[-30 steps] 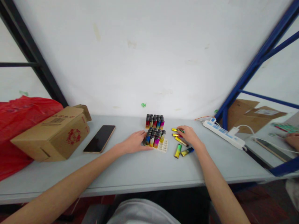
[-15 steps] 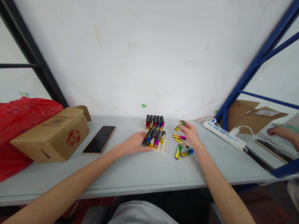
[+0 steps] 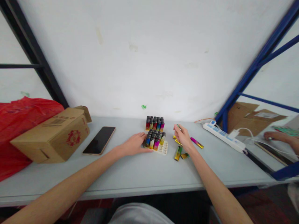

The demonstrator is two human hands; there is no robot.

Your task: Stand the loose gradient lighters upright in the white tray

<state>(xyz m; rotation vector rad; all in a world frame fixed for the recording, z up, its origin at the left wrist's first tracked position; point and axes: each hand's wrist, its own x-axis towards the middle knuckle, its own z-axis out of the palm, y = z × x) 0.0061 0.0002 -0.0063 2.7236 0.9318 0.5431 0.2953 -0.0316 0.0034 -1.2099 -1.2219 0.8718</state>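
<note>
My left hand (image 3: 135,144) curls around the left side of a white tray (image 3: 164,148) with round holes, thumb in front and fingers behind. Upright lighters (image 3: 152,141) in shiny gradient colours fill most of the tray; a few holes on its right show bare. My right hand (image 3: 183,137), to the right of the tray, is closed on a lighter (image 3: 177,125), of which only a green end shows. Under and beside that hand lie several loose lighters, among them a green and gold lighter (image 3: 178,153) and a purple and gold lighter (image 3: 196,142).
Behind the tray stands a second block of upright lighters (image 3: 155,123). To the left are a phone (image 3: 99,140), a cardboard box (image 3: 53,133) and a red bag (image 3: 21,124). A power strip (image 3: 224,137) lies right; beyond the blue frame (image 3: 247,73) another person's hand (image 3: 277,136) shows.
My right hand has moved left toward the tray and turned, with the lighter now mostly hidden in its fingers. The purple and gold lighter is uncovered on its right. My left hand stays at the tray.
</note>
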